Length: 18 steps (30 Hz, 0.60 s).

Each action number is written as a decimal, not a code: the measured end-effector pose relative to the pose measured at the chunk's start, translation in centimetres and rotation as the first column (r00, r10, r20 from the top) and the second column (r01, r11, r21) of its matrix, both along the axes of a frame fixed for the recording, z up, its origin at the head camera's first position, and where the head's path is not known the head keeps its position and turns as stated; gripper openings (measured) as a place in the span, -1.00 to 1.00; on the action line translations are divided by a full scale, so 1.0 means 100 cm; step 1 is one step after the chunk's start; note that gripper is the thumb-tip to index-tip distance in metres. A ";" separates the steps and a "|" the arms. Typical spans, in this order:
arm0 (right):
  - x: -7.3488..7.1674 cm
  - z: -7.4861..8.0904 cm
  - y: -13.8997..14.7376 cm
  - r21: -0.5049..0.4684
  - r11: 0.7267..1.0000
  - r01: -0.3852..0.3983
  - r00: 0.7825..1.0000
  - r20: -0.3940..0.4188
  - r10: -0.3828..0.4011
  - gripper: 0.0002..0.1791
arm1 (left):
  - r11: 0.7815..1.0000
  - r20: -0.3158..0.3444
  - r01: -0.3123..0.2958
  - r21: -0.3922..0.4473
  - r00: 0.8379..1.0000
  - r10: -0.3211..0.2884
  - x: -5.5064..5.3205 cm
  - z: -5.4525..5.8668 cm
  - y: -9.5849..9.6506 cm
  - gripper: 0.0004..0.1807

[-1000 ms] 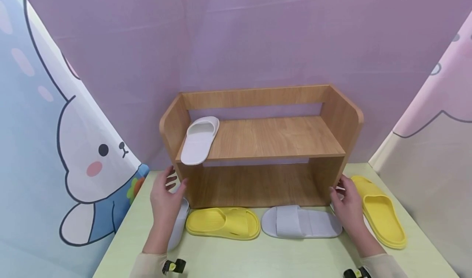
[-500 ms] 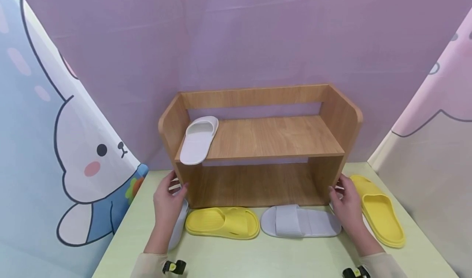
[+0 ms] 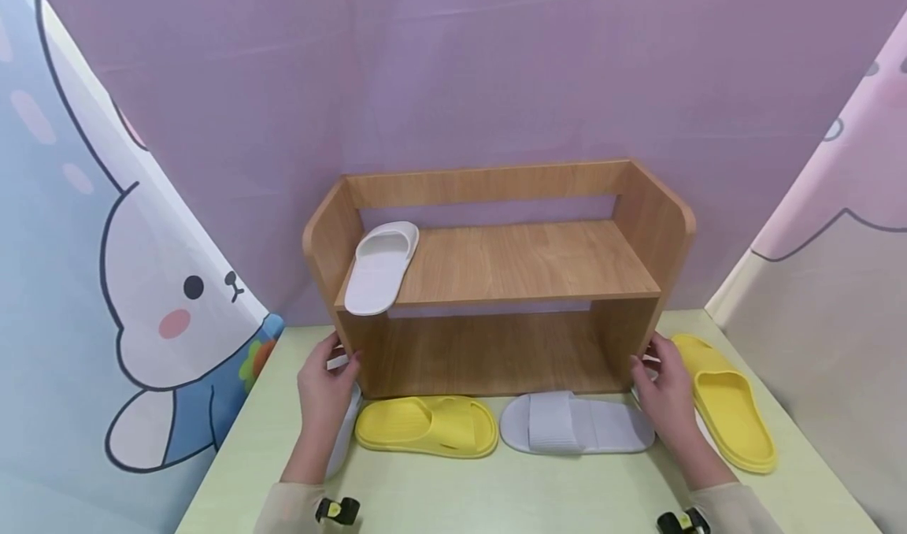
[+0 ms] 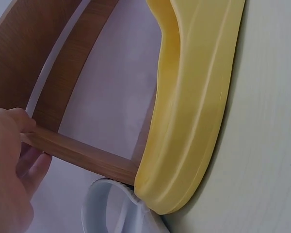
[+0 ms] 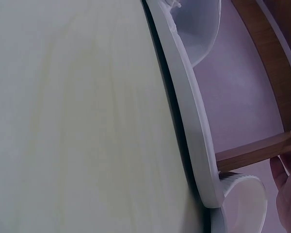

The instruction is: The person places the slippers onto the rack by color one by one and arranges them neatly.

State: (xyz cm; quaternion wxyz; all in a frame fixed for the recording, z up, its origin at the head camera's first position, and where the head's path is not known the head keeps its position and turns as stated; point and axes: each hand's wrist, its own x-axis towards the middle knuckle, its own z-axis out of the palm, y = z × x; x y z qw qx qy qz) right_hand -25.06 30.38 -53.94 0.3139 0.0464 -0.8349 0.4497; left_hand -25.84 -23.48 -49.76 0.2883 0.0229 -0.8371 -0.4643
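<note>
A two-tier wooden shoe rack (image 3: 524, 262) stands on the table. My left hand (image 3: 326, 392) grips the lower front edge of its left side panel, and the left wrist view shows the thumb and fingers on either side of the board. On the opposite panel, my right hand (image 3: 666, 392) pinches the lower edge the same way; it is partly cut off in the right wrist view. One white slipper (image 3: 379, 278) lies at the left end of the upper tier, toe end to the back. The lower tier holds no slipper.
Before the rack lie a yellow slipper (image 3: 460, 428) and a light grey slipper (image 3: 553, 424), sideways. Another grey slipper (image 3: 343, 439) is half hidden by the left arm. Right of the rack lies a yellow slipper (image 3: 737, 420), with a pale slipper (image 5: 245, 201) near the right hand. Purple cloth (image 3: 482, 69) hangs behind.
My left hand has moved slightly right and closed onto the rack's left panel. The right hand keeps its hold. The view has shifted slightly; the slippers lie as before.
</note>
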 end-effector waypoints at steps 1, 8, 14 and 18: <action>0.000 0.000 0.000 0.000 1.000 0.001 1.000 -0.001 -0.001 -0.33 | 1.000 0.001 -0.002 -0.003 1.000 0.002 0.000 -0.001 0.000 -0.44; -0.002 -0.002 0.002 0.003 1.000 0.002 1.000 0.002 -0.002 -0.34 | 1.000 -0.016 -0.013 -0.020 1.000 0.013 -0.002 -0.003 0.000 -0.49; 0.000 0.003 0.004 0.008 1.000 -0.023 0.999 0.028 0.023 -0.33 | 1.000 -0.018 -0.014 -0.027 1.000 0.014 -0.005 -0.006 0.000 -0.50; 0.004 0.008 0.010 0.050 0.995 -0.082 0.995 0.052 0.079 -0.32 | 0.999 -0.034 -0.020 -0.032 0.999 0.019 -0.006 -0.005 0.000 -0.53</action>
